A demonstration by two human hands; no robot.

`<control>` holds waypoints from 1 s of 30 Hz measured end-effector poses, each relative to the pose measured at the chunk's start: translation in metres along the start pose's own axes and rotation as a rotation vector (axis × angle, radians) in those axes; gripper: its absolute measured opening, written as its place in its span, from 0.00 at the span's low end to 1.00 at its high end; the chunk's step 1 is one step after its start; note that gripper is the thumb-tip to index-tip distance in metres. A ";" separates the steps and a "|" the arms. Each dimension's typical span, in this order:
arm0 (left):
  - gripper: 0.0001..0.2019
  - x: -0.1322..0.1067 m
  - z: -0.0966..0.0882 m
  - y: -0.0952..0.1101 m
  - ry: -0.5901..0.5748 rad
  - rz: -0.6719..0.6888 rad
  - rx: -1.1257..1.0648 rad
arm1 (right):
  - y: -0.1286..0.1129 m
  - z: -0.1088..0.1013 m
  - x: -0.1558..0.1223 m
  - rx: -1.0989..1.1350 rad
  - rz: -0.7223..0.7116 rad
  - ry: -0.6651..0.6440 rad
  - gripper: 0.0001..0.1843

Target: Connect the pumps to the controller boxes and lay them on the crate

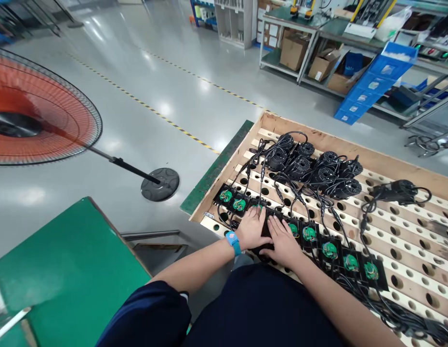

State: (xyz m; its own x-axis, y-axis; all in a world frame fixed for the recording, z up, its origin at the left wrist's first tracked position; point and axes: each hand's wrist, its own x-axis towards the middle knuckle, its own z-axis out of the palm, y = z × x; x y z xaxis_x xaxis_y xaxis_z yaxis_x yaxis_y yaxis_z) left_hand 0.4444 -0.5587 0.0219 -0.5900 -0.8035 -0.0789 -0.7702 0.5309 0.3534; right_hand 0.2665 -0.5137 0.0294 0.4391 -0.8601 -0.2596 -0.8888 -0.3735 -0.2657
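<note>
A row of black housings with round green centres and thin coloured wires (330,250) runs along the near side of a slatted wooden tray (354,144). My left hand (251,227), with a blue wrist strap (233,242), lies over a housing toward the left of the row. Its fingers stretch forward and its thumb points right. Beside it, my right hand (284,243) rests with extended fingers on a neighbouring black housing. Both thumbs come close together over the dark part between the hands. The hands partly cover these housings, so small details under the fingers are hidden.
Black finned units with cables (325,176) are clustered farther back on the tray. Another one (397,191) lies to the right. Cable bundles cross the slats. An orange fan (39,108) and a green-topped table (75,274) stand left. Blue bins (375,86) are stacked beyond.
</note>
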 end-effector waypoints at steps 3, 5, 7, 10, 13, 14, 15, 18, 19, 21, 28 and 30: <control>0.57 -0.014 -0.015 -0.016 0.013 0.062 -0.010 | -0.009 -0.004 -0.001 0.011 0.024 0.028 0.58; 0.51 -0.025 -0.029 -0.039 0.070 0.068 0.041 | -0.021 -0.010 0.006 0.022 -0.008 0.092 0.58; 0.43 -0.032 -0.043 -0.067 0.106 -0.036 0.147 | -0.037 -0.016 0.022 0.041 -0.100 0.143 0.58; 0.33 -0.036 -0.050 -0.100 0.022 -0.157 0.272 | -0.056 -0.021 0.059 0.079 -0.213 0.135 0.61; 0.31 -0.039 -0.040 -0.110 -0.025 -0.138 0.283 | -0.064 -0.017 0.094 0.091 -0.246 0.094 0.60; 0.32 -0.040 -0.035 -0.109 -0.008 -0.151 0.276 | -0.064 -0.015 0.101 0.088 -0.259 0.078 0.60; 0.32 -0.041 -0.029 -0.107 0.012 -0.172 0.266 | -0.064 -0.013 0.107 0.083 -0.272 0.062 0.59; 0.34 -0.042 -0.019 -0.100 0.054 -0.225 0.230 | -0.061 -0.007 0.112 0.072 -0.276 0.030 0.60; 0.35 -0.042 -0.018 -0.098 0.064 -0.236 0.219 | -0.060 -0.006 0.112 0.071 -0.273 0.027 0.60; 0.37 -0.039 -0.019 -0.097 0.081 -0.250 0.205 | -0.060 -0.006 0.111 0.071 -0.276 0.027 0.61; 0.42 -0.050 -0.026 -0.109 0.166 -0.163 0.055 | -0.074 -0.027 0.128 0.086 -0.288 0.032 0.65; 0.40 -0.062 -0.019 -0.107 0.220 -0.208 0.068 | -0.078 -0.035 0.143 0.067 -0.359 0.042 0.68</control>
State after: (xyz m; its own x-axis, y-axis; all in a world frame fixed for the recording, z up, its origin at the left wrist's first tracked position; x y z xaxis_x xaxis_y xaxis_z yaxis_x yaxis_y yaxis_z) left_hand 0.5680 -0.5713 0.0065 -0.3570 -0.9319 0.0635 -0.8879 0.3597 0.2867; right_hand 0.3943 -0.6193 0.0453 0.7147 -0.6922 -0.1004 -0.6676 -0.6321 -0.3935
